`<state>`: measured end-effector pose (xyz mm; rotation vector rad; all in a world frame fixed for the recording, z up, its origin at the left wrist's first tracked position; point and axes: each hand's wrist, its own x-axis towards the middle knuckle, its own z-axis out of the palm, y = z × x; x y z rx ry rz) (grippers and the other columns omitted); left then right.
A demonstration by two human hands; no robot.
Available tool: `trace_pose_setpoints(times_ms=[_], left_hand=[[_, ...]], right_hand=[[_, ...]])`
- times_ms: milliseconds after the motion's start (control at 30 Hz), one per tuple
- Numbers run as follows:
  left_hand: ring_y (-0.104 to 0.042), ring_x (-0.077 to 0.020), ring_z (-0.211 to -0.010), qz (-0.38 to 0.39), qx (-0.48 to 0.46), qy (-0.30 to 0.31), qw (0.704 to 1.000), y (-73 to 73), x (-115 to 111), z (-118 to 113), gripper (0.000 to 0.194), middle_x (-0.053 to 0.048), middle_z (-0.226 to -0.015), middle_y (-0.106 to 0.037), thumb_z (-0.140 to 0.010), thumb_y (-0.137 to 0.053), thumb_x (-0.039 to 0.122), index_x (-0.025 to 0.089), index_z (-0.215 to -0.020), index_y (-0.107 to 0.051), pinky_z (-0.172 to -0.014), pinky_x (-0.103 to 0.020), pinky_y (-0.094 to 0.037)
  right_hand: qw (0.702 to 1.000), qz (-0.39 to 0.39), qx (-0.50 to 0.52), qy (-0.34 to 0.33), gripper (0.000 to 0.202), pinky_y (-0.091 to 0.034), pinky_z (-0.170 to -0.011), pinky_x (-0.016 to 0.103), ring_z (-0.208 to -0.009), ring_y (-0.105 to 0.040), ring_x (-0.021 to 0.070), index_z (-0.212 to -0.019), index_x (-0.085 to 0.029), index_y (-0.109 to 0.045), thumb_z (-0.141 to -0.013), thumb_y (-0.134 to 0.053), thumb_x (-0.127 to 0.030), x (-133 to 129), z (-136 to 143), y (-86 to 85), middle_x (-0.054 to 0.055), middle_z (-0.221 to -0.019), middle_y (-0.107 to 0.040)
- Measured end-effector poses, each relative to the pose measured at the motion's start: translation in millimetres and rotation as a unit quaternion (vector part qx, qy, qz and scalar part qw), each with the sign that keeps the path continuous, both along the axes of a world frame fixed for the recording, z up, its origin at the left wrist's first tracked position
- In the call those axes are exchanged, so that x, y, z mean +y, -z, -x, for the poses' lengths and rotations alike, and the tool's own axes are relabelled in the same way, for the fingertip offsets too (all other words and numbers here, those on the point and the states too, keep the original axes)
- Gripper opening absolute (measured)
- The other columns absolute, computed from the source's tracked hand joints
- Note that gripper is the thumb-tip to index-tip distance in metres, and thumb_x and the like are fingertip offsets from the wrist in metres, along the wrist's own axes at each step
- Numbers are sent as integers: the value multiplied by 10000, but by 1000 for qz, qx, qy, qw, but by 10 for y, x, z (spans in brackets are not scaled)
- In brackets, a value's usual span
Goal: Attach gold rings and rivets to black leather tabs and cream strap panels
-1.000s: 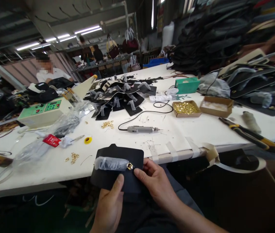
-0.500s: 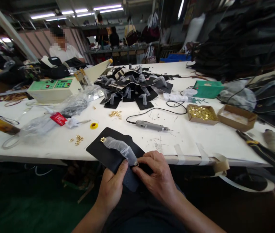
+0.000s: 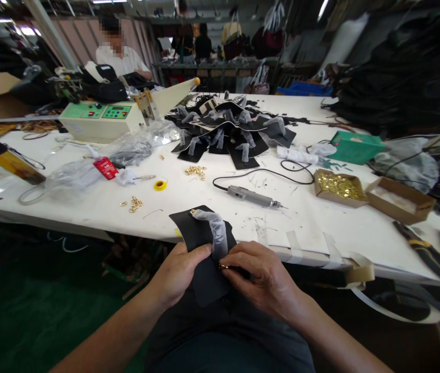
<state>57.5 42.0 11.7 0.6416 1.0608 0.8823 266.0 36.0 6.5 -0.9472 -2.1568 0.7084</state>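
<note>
A black leather panel [image 3: 208, 282] is held over my lap at the table's front edge. Across it runs a handle wrapped in clear plastic [image 3: 216, 228], with a gold buckle [image 3: 193, 212] at its far end. My left hand [image 3: 176, 269] grips the panel's left side, thumb on top beside the handle. At the handle's near end, my right hand [image 3: 260, 272] pinches a small gold fitting [image 3: 223, 266] between thumb and forefinger. The fitting's exact shape is partly hidden by the fingers.
Beyond the panel lie a grey electric screwdriver [image 3: 253, 197], a yellow tape roll [image 3: 159, 185] and loose gold rings [image 3: 136, 204]. A box of gold parts [image 3: 340, 187] stands right. Similar black panels [image 3: 227, 134] are heaped behind. A person [image 3: 121, 59] sits at the far left.
The panel has turned so its handle points more steeply toward me. Both hands stay on it, the right still at the gold fitting. My view has shifted left and downward.
</note>
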Motion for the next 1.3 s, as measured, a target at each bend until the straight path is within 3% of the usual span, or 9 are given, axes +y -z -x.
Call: trace_pose_setpoints(times_ms=[333, 500, 633, 867, 967, 1033, 1133, 1200, 1300], left_hand=[[-756, -246, -792, 5, -11, 45, 999, 46, 0, 32, 347, -100, -927, -826, -806, -837, 324, 126, -1089, -805, -744, -336, -573], [-725, -191, -697, 27, -6, 56, 998, 39, 30, 5, 313, -80, -835, -818, -729, -880, 297, 118, -978, -816, -695, -281, -566], [-708, -176, -647, 57, 3, 51, 997, 21, 61, -15, 289, -86, -785, -808, -670, -880, 259, 101, -902, -811, -648, -258, -561], [-748, -223, -674, 65, -7, 34, 997, -98, 102, -81, 275, -115, -809, -817, -700, -819, 209, 93, -950, -804, -670, -316, -612], [-753, -225, -678, 65, -11, 24, 998, -171, 122, -135, 263, -130, -827, -820, -715, -805, 187, 81, -955, -795, -686, -326, -622], [-762, -229, -702, 57, -15, 22, 998, -210, 117, -196, 275, -133, -856, -824, -730, -804, 179, 82, -987, -790, -703, -328, -626], [-772, -236, -723, 52, -27, 26, 998, -220, 72, -333, 289, -123, -885, -827, -772, -803, 199, 100, -1043, -779, -732, -345, -634], [-772, -236, -721, 70, -33, 33, 996, -183, 35, -452, 264, -125, -882, -825, -799, -790, 206, 95, -1038, -773, -739, -347, -634], [-759, -231, -680, 97, -63, 54, 992, -96, 8, -657, 213, -120, -803, -804, -837, -768, 233, 87, -993, -763, -645, -308, -605]], right_hand=[[991, -80, -66, -82, 175, -402, -756, 370, -836, -647, 183, -1125, -204, -726, -1054, -567, -204, 10, -30, -54, 52, -954, -749], [961, -195, -141, -135, 259, -393, -750, 394, -831, -605, 209, -1175, -137, -703, -1093, -465, -199, 29, -50, -137, 76, -912, -730], [942, -254, -161, -150, 252, -433, -796, 398, -886, -621, 211, -1244, -125, -678, -1093, -486, -185, 50, -96, -93, 85, -967, -744], [980, -186, -28, -62, 352, -511, -832, 383, -972, -647, 213, -1359, -216, -625, -1013, -679, -256, -64, -233, 88, 92, -1143, -728], [986, -160, 22, 35, 407, -545, -878, 393, -1037, -652, 227, -1409, -226, -593, -1011, -678, -249, -169, -350, 88, 108, -1175, -704], [984, -149, 29, 91, 440, -557, -904, 413, -1092, -644, 250, -1414, -227, -596, -999, -700, -334, -262, -440, 68, 127, -1209, -682], [980, -174, -30, 87, 671, -545, -964, 489, -1179, -619, 316, -1444, -202, -582, -908, -760, -564, -420, -544, 45, 165, -1305, -660], [973, -204, -76, 80, 622, -536, -974, 494, -1180, -626, 314, -1443, -197, -583, -931, -756, -505, -487, -588, 44, 155, -1302, -685], [954, -269, -71, 109, 335, -558, -846, 405, -1021, -683, 248, -1334, -187, -643, -1001, -637, -230, -486, -680, 35, 108, -1130, -757]])
